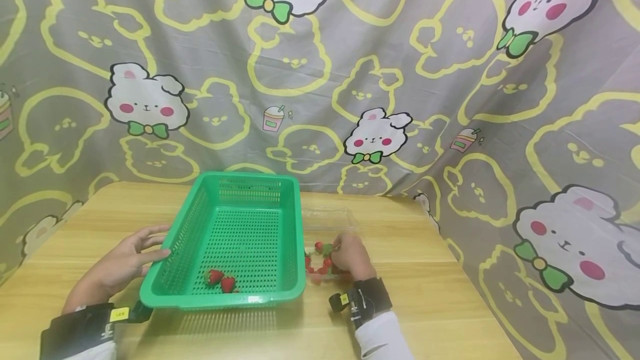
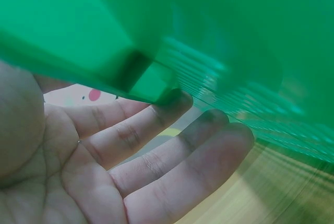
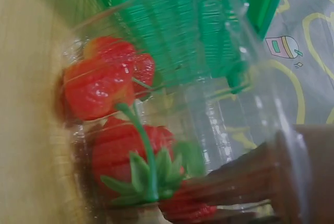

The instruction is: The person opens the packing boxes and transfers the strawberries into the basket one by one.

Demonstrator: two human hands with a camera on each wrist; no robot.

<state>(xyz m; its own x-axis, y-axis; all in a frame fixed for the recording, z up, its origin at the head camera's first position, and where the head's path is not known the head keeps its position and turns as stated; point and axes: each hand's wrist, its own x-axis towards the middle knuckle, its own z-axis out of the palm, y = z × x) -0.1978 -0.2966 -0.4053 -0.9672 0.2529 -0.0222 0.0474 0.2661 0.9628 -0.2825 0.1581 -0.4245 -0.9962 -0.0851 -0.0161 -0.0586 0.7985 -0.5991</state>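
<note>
A green perforated plastic basket (image 1: 295,226) stands on the table with a few strawberries (image 1: 228,284) near its front edge. My left hand (image 1: 122,263) is at the basket's left side. Its fingers lie nearly straight against the outer wall under the rim in the left wrist view, while the rim hides the thumb. My right hand (image 1: 352,254) reaches into a clear plastic box (image 1: 330,213) right of the basket. There the fingers pinch a strawberry (image 3: 188,205), partly covered by them. Other red strawberries (image 3: 99,88) lie in the box, one with a long green stem.
The wooden table (image 1: 425,304) extends to the right and in front of the basket. Behind it hangs a grey curtain (image 1: 305,110) with cartoon rabbits, which also runs along the right side. The basket's right wall stands close beside the clear box.
</note>
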